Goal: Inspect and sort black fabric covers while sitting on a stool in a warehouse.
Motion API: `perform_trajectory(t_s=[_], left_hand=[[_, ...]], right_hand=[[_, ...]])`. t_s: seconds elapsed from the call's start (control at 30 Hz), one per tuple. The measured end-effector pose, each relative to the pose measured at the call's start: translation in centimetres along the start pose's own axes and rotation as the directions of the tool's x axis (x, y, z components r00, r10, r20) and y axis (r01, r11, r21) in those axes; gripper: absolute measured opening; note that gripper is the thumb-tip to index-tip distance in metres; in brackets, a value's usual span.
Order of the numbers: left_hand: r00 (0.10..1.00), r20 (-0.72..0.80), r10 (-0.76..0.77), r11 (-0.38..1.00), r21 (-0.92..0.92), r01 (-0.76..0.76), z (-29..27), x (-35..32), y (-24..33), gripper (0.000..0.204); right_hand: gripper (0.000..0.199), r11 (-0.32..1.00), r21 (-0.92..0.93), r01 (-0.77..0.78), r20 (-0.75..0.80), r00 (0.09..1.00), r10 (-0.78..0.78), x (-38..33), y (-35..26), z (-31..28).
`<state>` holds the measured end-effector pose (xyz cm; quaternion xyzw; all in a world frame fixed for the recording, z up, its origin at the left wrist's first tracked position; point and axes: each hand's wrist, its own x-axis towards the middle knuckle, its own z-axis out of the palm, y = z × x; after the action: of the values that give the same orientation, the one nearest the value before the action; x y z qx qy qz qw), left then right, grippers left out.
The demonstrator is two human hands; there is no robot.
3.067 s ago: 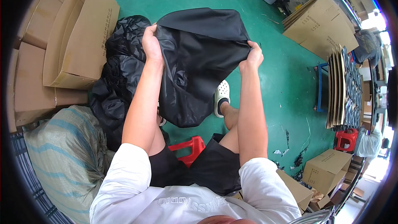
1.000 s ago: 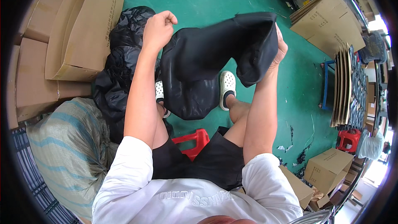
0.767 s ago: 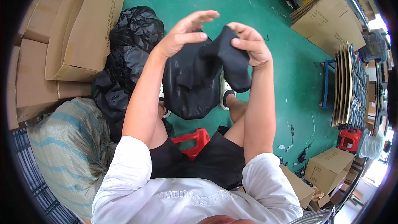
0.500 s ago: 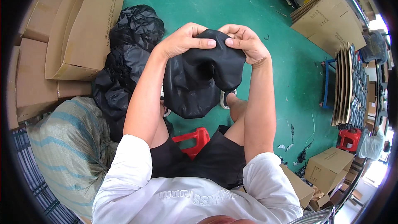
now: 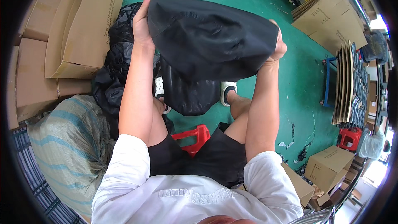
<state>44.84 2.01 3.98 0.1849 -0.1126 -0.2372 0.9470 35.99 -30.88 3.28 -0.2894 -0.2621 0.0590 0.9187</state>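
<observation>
I hold a black fabric piece (image 5: 211, 41) stretched wide in front of me above my knees. My left hand (image 5: 142, 25) grips its left edge, fingers pointing up. My right hand (image 5: 277, 45) grips its right edge and is mostly hidden behind the cloth. The lower part of the fabric hangs down between my legs. A heap of black material in a black bag (image 5: 112, 74) lies on the floor just left of my left arm.
An open cardboard box (image 5: 83, 25) and flattened cartons stand at the left. A striped woven sack (image 5: 70, 149) sits at my lower left. I sit on a red stool (image 5: 195, 137) on a green floor (image 5: 298, 87). Stacked cardboard sheets (image 5: 348, 83) and small boxes (image 5: 327, 166) are at the right.
My hands were close together with the fabric bunched between them; now they have moved apart and the black fabric is spread wide and lifted higher.
</observation>
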Motion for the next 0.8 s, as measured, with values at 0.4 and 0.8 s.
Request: perform_trajectory(t_s=[0.4,0.8], left_hand=[[0.982,0.142,-0.121,0.982,-0.126,0.139,0.0,0.0,-0.4,0.041],[0.985,0.14,-0.099,0.982,-0.148,0.12,0.1,0.1,-0.5,0.041]], right_hand=[[0.029,0.925,0.369,0.092,-0.253,0.967,0.005,0.7,0.7,-2.9],[0.027,0.969,0.131,-0.207,-0.679,0.693,0.24,1.9,3.3,-5.4]])
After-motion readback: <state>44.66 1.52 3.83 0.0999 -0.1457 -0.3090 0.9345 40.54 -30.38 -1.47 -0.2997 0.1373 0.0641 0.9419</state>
